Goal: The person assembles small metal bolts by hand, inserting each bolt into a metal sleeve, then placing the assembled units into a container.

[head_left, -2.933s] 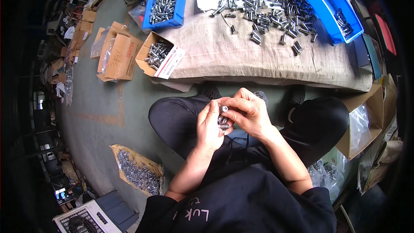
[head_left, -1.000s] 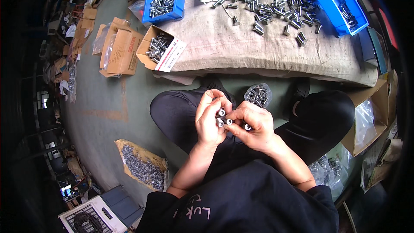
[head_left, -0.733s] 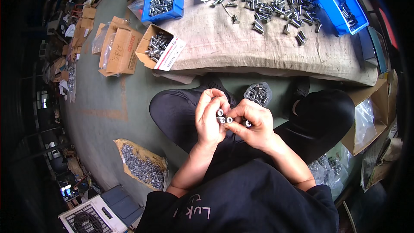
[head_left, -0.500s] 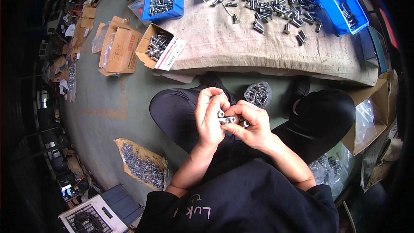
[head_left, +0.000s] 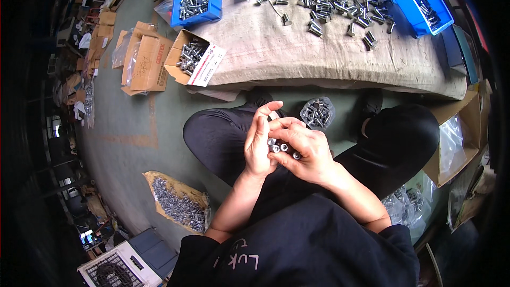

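So, compared with half a second ago, the bare left hand (head_left: 260,150) has lifted its index finger away, while the bare right hand (head_left: 312,151) has curled further over the shiny silver metal cylinders with hollow-looking ends (head_left: 284,148). The grip is both hands grasping them, four ends showing between the palms, just nearer the body than the clear plastic bag of bolts (head_left: 332,112) on the grey-green floor (head_left: 119,119). The rightmost one's drawn closer to the rest, so I'd say the handful's more gathered, with the right doing most of the holding.
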Tool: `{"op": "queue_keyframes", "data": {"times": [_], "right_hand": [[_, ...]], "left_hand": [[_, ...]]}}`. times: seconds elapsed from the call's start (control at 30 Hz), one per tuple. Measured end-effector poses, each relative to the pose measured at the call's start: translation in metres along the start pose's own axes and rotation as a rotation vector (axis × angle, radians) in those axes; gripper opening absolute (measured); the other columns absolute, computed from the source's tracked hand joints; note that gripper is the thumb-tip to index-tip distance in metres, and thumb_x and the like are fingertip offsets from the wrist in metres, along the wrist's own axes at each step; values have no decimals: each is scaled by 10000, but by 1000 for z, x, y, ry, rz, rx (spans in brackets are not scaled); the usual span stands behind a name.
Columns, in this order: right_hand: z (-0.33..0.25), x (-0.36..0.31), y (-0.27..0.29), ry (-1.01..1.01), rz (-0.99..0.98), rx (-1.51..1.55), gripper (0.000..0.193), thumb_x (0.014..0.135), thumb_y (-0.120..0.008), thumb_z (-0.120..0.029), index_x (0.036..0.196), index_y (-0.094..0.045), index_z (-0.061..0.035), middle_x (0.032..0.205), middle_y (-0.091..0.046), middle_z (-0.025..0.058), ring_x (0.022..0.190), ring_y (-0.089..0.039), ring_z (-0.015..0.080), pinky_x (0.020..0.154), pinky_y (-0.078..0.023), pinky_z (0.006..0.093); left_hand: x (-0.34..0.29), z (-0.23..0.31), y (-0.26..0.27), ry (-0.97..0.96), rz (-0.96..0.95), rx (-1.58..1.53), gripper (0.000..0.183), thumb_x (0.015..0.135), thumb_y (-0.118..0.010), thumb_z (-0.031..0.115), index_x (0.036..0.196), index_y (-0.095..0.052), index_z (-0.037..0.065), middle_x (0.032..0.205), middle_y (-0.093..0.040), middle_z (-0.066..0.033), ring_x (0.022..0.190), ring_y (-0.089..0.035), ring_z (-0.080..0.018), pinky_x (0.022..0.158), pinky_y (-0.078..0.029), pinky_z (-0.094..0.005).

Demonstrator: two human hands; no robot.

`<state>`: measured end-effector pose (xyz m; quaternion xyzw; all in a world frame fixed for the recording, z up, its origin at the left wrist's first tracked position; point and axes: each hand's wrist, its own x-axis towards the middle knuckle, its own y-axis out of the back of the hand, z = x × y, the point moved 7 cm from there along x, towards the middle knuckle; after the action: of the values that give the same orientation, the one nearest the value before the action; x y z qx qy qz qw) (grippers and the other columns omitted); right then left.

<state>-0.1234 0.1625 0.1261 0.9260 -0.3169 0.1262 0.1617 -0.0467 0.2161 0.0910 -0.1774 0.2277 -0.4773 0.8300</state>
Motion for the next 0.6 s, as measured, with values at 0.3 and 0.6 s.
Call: {"op": "queue_keyframes", "data": {"times": [0.3,0.6], "right_hand": [[62,-19,-19,-586,64,1025,162,778,-610,-5,929,-577,42,746,-610,93,567,-588,118,514,-497,235],[57,-16,-24,-596,-18,969,185,799,-617,-49,953,-538,18,696,-593,62,569,-581,102,519,-484,214]], "left_hand": [[-7,-23,10,354,166,-39,553,912,-286,490,1174,-405,18,760,-548,-71,452,-470,-80,301,-311,-163],[-4,-4,13,47,147,675,519,955,-259,368,1128,-490,-64,714,-541,-48,426,-418,-46,378,-321,-167]]}}
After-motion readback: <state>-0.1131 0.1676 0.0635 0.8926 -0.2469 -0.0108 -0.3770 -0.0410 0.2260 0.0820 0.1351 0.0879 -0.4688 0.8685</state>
